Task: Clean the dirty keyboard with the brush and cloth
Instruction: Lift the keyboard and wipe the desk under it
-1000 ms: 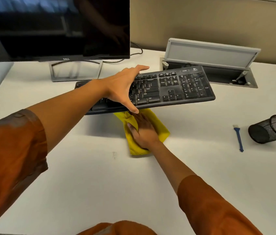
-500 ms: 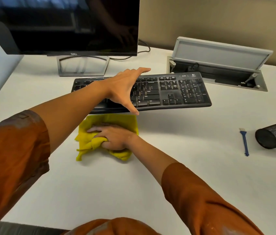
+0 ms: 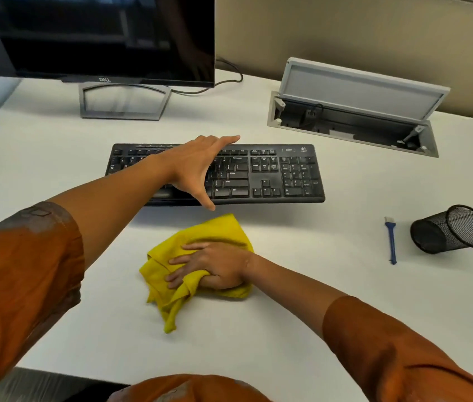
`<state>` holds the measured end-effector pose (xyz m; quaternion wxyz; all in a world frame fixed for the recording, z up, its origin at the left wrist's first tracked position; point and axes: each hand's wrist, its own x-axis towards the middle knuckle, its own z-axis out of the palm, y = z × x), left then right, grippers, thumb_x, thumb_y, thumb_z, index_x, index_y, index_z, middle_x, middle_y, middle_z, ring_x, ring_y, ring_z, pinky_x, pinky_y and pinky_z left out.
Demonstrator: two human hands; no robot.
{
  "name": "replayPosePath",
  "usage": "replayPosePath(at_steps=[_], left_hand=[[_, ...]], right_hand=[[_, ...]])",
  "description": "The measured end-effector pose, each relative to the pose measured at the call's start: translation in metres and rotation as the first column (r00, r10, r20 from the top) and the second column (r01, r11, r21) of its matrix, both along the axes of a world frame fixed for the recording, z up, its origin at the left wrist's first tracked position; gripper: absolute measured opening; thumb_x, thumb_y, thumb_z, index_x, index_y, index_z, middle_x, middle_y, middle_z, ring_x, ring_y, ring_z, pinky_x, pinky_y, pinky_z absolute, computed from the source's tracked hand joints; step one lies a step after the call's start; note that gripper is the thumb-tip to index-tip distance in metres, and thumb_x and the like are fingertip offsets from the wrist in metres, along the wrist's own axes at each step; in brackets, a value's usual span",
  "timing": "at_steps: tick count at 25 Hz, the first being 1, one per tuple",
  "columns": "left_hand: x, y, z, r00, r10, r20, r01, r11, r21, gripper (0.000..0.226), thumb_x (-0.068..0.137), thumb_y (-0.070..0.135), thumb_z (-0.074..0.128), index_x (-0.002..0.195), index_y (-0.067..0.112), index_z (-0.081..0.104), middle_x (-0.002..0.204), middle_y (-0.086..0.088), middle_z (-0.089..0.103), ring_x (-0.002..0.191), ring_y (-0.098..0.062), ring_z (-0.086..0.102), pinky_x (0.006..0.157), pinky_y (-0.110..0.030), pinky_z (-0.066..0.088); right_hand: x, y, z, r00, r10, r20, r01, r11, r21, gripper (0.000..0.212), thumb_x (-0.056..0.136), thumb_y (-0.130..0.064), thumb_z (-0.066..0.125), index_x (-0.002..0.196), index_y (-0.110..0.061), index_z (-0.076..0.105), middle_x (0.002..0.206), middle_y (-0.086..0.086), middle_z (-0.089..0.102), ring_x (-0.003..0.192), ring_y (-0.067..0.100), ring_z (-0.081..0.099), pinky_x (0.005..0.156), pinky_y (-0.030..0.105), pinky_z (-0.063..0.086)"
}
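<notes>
Head view of a white desk. The left hand spans the black keyboard from above — fingers curled over its far edge, thumb hooked under the near edge — so it grips the board, whose near side casts a shadow on the desk. The right hand lies on a crumpled yellow cloth just in front of the keyboard, fingers spread across the top and thumb tucked into a fold, pinching the fabric against the desk. A blue-handled brush lies flat to the right, well apart from both hands, beside a black mesh cup tipped on its side. Behind — a dark monitor on a grey stand, and an open cable hatch set in the desk.
</notes>
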<state>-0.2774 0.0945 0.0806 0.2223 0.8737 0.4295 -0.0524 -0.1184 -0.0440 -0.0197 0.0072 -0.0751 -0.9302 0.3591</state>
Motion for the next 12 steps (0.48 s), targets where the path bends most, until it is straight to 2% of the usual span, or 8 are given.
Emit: replayPosePath(at_steps=[7, 12], left_hand=[[0.018, -0.027, -0.03, 1.0, 0.02, -0.013, -0.021, 0.998, -0.059, 0.154, 0.042, 0.067, 0.092, 0.159, 0.037, -0.004, 0.158, -0.015, 0.031, 0.142, -0.036, 0.033, 0.119, -0.053, 0.028], [0.026, -0.04, -0.04, 0.999, 0.017, -0.029, -0.018, 0.999, -0.043, 0.156, 0.044, 0.064, 0.095, 0.161, 0.032, -0.003, 0.157, -0.015, 0.029, 0.142, -0.037, 0.032, 0.121, -0.057, 0.022]], right_hand=[[0.086, -0.015, 0.003, 0.999, -0.022, 0.024, 0.023, 0.998, -0.059, 0.041, 0.096, -0.016, 0.045, 0.133, -0.02, 0.063, 0.143, -0.004, 0.057, 0.144, 0.019, 0.04, 0.123, 0.044, 0.016], [0.135, -0.029, 0.003, 0.998, -0.067, 0.014, 0.068, 0.993, -0.096, 0.042, 0.094, -0.014, 0.045, 0.13, -0.02, 0.064, 0.144, -0.006, 0.056, 0.146, 0.015, 0.036, 0.123, 0.044, 0.016]])
